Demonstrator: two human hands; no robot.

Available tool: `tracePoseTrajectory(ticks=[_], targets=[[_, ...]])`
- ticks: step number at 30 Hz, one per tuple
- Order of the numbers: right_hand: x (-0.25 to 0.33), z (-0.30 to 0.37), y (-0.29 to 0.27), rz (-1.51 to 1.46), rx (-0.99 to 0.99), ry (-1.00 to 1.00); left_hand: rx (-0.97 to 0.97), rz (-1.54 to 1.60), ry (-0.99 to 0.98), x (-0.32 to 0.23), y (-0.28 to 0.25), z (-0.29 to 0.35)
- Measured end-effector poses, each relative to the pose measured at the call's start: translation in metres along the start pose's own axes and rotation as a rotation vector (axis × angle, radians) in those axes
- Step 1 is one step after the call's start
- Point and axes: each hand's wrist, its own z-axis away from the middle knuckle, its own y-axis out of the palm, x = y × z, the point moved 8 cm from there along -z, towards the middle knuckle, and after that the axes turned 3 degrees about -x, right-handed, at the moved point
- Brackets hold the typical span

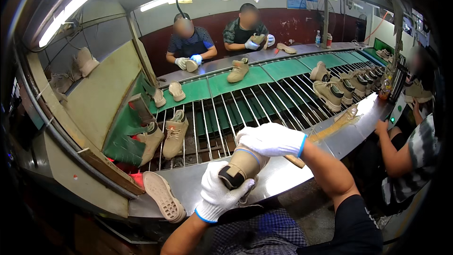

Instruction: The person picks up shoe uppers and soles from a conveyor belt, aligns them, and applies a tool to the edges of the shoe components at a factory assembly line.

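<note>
A beige shoe (246, 163) is held between my two gloved hands above the near metal ledge, its black-patched end toward me and a thin blue line across it. My left hand (219, 191), in a white knit glove with a blue cuff edge, wraps the near end, fingers closed around it. Over the far end lies my right hand (271, 140) in a matching glove, its fingers bent over the shoe and partly hidden. Left of my left hand, a loose beige sole (163, 196) leans on the ledge, its holed side showing.
A rack of metal bars (226, 123) with green panels (283, 68) carries several beige shoes (175, 134). The metal ledge (339, 134) runs along my side, with a wooden handle (295, 160) on it. Two people work across; another person (401, 156) sits at right.
</note>
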Motion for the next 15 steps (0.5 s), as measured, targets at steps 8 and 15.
tracePoseTrajectory(ticks=[8,15], targets=[[-0.003,-0.041,0.018,-0.218,-0.321,-0.006,-0.083,0.170,-0.374,0.074,-0.020,0.001],[-0.019,-0.060,0.096,-0.326,-0.209,0.191,-0.230,0.360,-0.587,0.127,-0.043,0.014]])
